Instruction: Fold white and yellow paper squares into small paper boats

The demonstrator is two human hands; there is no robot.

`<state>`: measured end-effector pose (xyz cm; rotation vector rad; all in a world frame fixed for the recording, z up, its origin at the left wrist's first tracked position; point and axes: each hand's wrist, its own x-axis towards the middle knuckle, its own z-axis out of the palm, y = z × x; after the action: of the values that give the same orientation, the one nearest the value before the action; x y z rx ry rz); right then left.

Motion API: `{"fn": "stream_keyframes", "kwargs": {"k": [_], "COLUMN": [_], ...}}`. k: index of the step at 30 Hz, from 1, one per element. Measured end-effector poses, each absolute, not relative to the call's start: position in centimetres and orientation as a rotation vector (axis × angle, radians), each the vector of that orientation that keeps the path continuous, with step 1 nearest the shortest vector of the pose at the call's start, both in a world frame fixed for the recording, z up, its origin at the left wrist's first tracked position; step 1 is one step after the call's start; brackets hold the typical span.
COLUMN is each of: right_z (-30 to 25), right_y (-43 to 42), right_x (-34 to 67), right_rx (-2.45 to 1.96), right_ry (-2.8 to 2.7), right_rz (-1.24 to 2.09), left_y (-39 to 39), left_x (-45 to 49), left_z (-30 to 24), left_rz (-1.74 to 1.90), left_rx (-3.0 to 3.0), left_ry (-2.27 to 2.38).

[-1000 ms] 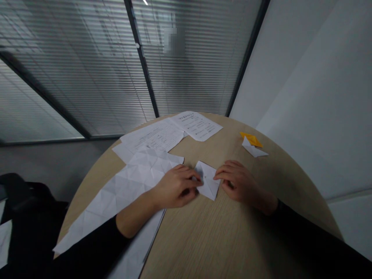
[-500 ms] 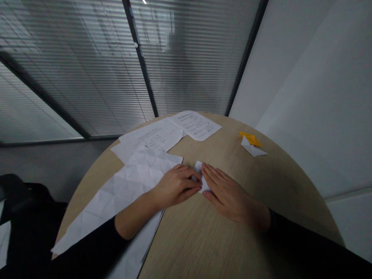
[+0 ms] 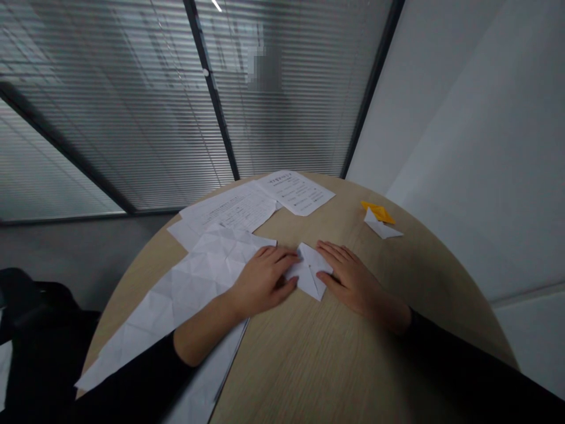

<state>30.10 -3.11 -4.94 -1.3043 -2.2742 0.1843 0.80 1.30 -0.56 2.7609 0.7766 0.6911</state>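
Drawn apart and open, the left hand (image 3: 262, 281) and right hand (image 3: 351, 281) merely press, not grip, a folded white paper (image 3: 306, 274), its flap (image 3: 314, 281) seemingly wanting a crease.

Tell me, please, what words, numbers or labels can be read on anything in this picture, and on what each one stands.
No text can be read with certainty.
Far printed sheet: a heading and lines of print, too small and blurred to read.
Nearer printed sheet: dense lines of print, too small to read.
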Motion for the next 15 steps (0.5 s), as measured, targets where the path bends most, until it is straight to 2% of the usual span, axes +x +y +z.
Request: {"fn": "stream_keyframes", "kwargs": {"k": [3, 15], "right_z": [-5.01, -5.11], "right_y": [-2.96, -3.07], "right_x": [30.07, 30.02], "right_rx": [-1.272, -1.213], "right_ry": [-2.229, -1.876], "right_rz": [0.276, 0.623], "left_y": [1.3, 1.3], "left_x": [0.78, 0.77], "left_z": [-0.62, -0.64], "left_rz": [0.705, 0.713], "left_rx": [2.73, 2.678], "left_ry": [0.902, 0.881]}}
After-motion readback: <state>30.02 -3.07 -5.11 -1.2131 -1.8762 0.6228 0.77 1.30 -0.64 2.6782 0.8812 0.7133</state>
